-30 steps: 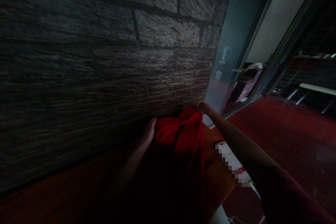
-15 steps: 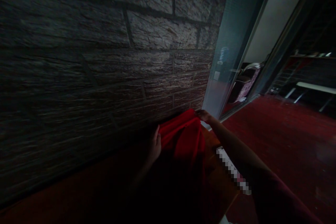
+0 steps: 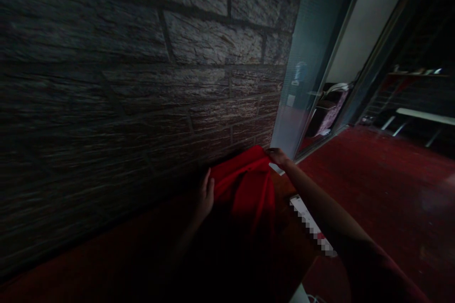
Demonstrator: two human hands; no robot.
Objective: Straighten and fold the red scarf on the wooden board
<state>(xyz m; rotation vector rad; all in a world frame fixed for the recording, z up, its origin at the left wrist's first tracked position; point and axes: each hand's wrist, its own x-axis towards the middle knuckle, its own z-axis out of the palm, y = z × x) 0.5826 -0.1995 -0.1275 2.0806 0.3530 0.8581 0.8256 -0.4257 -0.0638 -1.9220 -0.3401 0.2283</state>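
Observation:
A red cloth (image 3: 245, 170) is stretched between my two hands, with folds running across it and hanging down toward me. Whether it is a garment or a plain piece of fabric cannot be made out. My left hand (image 3: 205, 199) grips its left edge, thumb and fingers along the border. At the far right corner, my right hand (image 3: 277, 156) pinches the cloth, arm stretched forward. The lower part of the cloth sinks into deep shadow over a brown wooden surface (image 3: 282, 184).
A rough stone-block wall (image 3: 213, 80) rises right behind the cloth. Beside my right forearm lies a white, partly blurred-out item (image 3: 305, 218). Farther right are a glass door panel (image 3: 295, 90), a red floor (image 3: 384, 184) and a white bench (image 3: 426, 116).
The cloth's top looks spread a little wider and flatter, as my left hand has shifted slightly left. The whole view has moved a little. Both hands keep their hold.

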